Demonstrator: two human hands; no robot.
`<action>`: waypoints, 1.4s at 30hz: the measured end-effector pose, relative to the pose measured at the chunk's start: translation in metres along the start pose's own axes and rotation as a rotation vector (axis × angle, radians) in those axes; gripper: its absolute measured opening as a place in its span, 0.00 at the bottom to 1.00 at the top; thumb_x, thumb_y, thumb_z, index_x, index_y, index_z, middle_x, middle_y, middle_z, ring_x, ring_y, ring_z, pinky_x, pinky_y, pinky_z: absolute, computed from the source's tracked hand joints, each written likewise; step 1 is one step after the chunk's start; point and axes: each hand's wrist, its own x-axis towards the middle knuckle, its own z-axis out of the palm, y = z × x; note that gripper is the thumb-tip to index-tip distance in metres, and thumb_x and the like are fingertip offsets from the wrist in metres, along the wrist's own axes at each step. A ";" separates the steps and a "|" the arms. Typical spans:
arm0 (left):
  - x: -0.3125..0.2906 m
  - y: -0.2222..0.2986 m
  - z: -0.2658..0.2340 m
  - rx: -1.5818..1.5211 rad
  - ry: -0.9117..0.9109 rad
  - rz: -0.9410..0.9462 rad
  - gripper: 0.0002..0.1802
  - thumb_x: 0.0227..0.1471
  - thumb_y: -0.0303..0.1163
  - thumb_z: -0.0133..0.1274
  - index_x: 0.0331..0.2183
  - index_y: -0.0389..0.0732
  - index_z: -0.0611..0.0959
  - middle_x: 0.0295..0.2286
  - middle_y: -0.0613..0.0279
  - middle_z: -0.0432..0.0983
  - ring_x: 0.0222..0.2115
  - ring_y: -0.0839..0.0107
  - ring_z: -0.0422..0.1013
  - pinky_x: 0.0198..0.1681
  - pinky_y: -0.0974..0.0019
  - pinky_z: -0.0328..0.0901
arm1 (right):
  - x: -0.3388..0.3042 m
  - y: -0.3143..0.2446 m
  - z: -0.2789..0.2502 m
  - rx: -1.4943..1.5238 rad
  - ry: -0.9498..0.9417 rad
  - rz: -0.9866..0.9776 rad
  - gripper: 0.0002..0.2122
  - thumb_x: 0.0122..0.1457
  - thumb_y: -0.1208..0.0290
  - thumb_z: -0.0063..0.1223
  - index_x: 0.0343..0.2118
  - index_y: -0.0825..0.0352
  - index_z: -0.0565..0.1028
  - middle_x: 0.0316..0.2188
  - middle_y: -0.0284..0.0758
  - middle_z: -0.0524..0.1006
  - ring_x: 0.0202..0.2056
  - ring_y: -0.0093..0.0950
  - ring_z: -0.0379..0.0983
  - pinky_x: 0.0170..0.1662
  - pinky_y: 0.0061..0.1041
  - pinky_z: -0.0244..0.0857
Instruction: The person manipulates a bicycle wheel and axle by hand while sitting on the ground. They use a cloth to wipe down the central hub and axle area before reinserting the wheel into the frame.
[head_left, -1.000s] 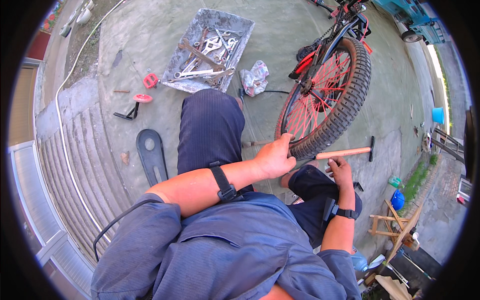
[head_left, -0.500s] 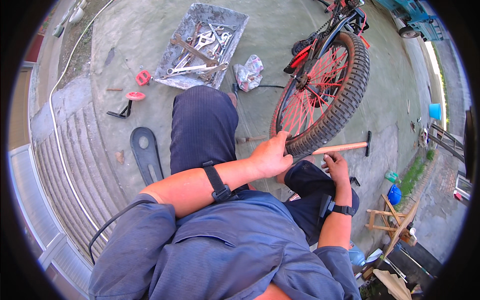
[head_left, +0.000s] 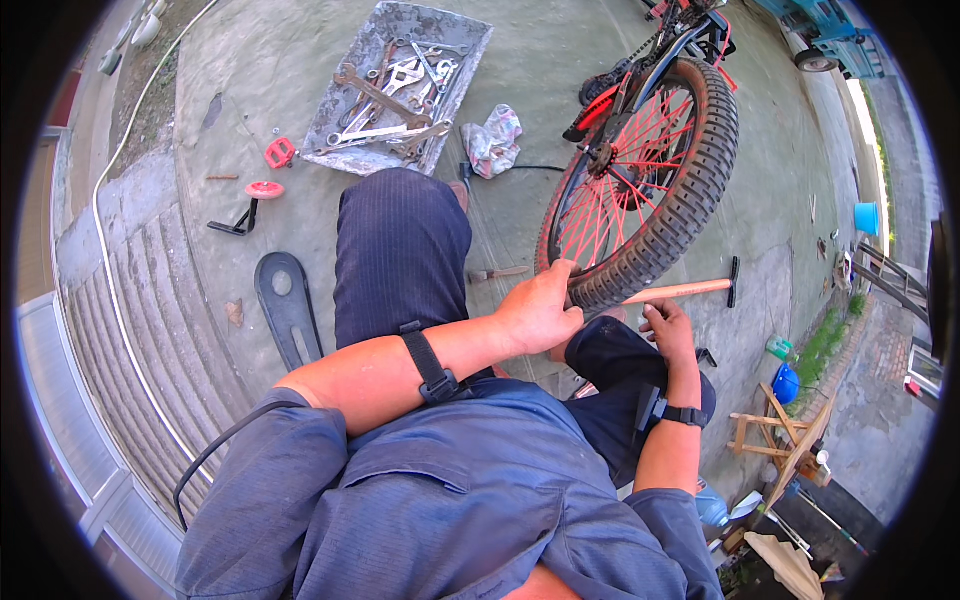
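Observation:
My left hand (head_left: pixel 540 308) is closed at the lower left edge of a bicycle wheel (head_left: pixel 655 235), its fingers at the rim and knobbly tyre. The wheel has red spokes and a black fork. To the right of the tyre's lower end, my right hand (head_left: pixel 668 331) is held with fingers curled together; whatever is in them, if anything, is hidden. Just beyond it is an orange-brown rod (head_left: pixel 685 291) with a black crosspiece at its right end; the tyre and my fingers are close to its left end.
A worn grey tray (head_left: pixel 330 157) of wrenches stands far left of the wheel, beside a crumpled plastic bag (head_left: pixel 491 142). A red pedal (head_left: pixel 280 152), a stabiliser wheel (head_left: pixel 264 190), a black guard-like piece (head_left: pixel 285 310) and a brush (head_left: pixel 498 273) lie on the ground. A wooden stool (head_left: pixel 790 445) is at right.
The whole view has shifted slightly, with the surroundings a little up and left. Both hands keep nearly the same pose beside the wheel.

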 end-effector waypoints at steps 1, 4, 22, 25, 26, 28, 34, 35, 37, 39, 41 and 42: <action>0.000 0.000 0.000 -0.002 0.001 -0.004 0.33 0.44 0.32 0.54 0.52 0.31 0.66 0.31 0.49 0.79 0.35 0.53 0.77 0.41 0.55 0.70 | 0.000 0.000 0.000 0.000 -0.001 -0.002 0.09 0.61 0.67 0.54 0.40 0.67 0.76 0.31 0.30 0.77 0.27 0.21 0.76 0.27 0.20 0.66; -0.001 0.000 -0.001 -0.007 -0.001 -0.011 0.33 0.44 0.33 0.54 0.52 0.32 0.66 0.31 0.49 0.79 0.35 0.53 0.77 0.41 0.56 0.70 | 0.001 0.002 0.000 -0.002 -0.003 -0.008 0.09 0.61 0.68 0.53 0.40 0.67 0.76 0.30 0.30 0.77 0.27 0.21 0.76 0.27 0.19 0.66; 0.092 0.053 -0.127 -0.077 0.029 -0.061 0.22 0.52 0.27 0.50 0.51 0.36 0.76 0.31 0.62 0.76 0.24 0.77 0.72 0.23 0.73 0.64 | 0.000 -0.022 0.004 0.141 0.045 -0.129 0.10 0.60 0.69 0.56 0.38 0.71 0.77 0.26 0.31 0.78 0.27 0.22 0.74 0.31 0.23 0.69; 0.149 0.025 -0.144 0.354 -0.086 -0.044 0.25 0.49 0.22 0.47 0.51 0.40 0.77 0.35 0.55 0.79 0.30 0.68 0.77 0.30 0.65 0.69 | 0.007 -0.025 0.005 0.201 -0.002 -0.156 0.09 0.60 0.71 0.55 0.38 0.72 0.76 0.27 0.32 0.78 0.28 0.23 0.75 0.33 0.24 0.69; 0.166 0.015 -0.144 0.515 -0.132 0.003 0.26 0.48 0.21 0.46 0.52 0.41 0.77 0.36 0.53 0.80 0.31 0.65 0.78 0.32 0.63 0.70 | 0.009 -0.024 0.004 0.197 0.001 -0.176 0.09 0.59 0.72 0.55 0.38 0.72 0.76 0.27 0.33 0.78 0.28 0.23 0.75 0.33 0.24 0.69; 0.185 0.012 -0.135 0.664 -0.204 0.041 0.31 0.45 0.19 0.44 0.54 0.43 0.74 0.42 0.45 0.78 0.41 0.53 0.76 0.44 0.59 0.68 | 0.005 -0.020 0.005 0.187 -0.001 -0.201 0.08 0.58 0.73 0.55 0.38 0.72 0.76 0.27 0.34 0.79 0.29 0.24 0.75 0.33 0.24 0.69; 0.235 0.001 -0.111 0.300 -0.298 -0.043 0.39 0.45 0.15 0.41 0.61 0.48 0.68 0.53 0.46 0.70 0.53 0.56 0.68 0.54 0.61 0.64 | -0.003 -0.028 0.005 0.008 0.004 -0.270 0.09 0.59 0.74 0.56 0.39 0.73 0.75 0.27 0.29 0.75 0.29 0.18 0.69 0.33 0.20 0.65; 0.240 -0.002 -0.108 0.257 -0.341 -0.047 0.40 0.45 0.14 0.41 0.62 0.48 0.67 0.53 0.48 0.70 0.53 0.58 0.67 0.55 0.62 0.62 | -0.003 -0.031 0.004 -0.018 0.007 -0.259 0.09 0.58 0.74 0.56 0.39 0.73 0.75 0.27 0.30 0.74 0.28 0.18 0.68 0.33 0.20 0.65; 0.240 -0.001 -0.103 0.166 -0.422 -0.056 0.42 0.44 0.13 0.40 0.62 0.48 0.66 0.53 0.51 0.70 0.53 0.62 0.66 0.56 0.65 0.60 | -0.008 -0.050 0.000 -0.076 0.007 -0.237 0.09 0.57 0.74 0.57 0.38 0.72 0.75 0.26 0.31 0.74 0.28 0.19 0.67 0.33 0.21 0.64; 0.245 -0.005 -0.103 0.084 -0.463 -0.038 0.42 0.44 0.12 0.40 0.62 0.47 0.66 0.53 0.55 0.70 0.54 0.67 0.65 0.57 0.68 0.58 | -0.007 -0.054 -0.001 -0.089 0.008 -0.216 0.10 0.55 0.74 0.57 0.39 0.70 0.76 0.28 0.38 0.76 0.30 0.29 0.72 0.36 0.27 0.67; 0.249 -0.015 -0.105 -0.008 -0.458 -0.047 0.41 0.44 0.12 0.40 0.62 0.45 0.68 0.52 0.56 0.71 0.54 0.67 0.66 0.57 0.68 0.59 | -0.005 -0.059 0.001 -0.100 0.011 -0.210 0.11 0.53 0.74 0.57 0.40 0.68 0.76 0.29 0.41 0.78 0.31 0.35 0.75 0.37 0.30 0.68; 0.250 -0.015 -0.105 -0.055 -0.457 -0.049 0.40 0.44 0.12 0.40 0.61 0.45 0.68 0.52 0.57 0.71 0.54 0.68 0.66 0.57 0.68 0.59 | -0.004 -0.061 0.002 -0.105 0.017 -0.210 0.11 0.53 0.74 0.57 0.40 0.68 0.76 0.29 0.41 0.77 0.31 0.36 0.75 0.37 0.31 0.68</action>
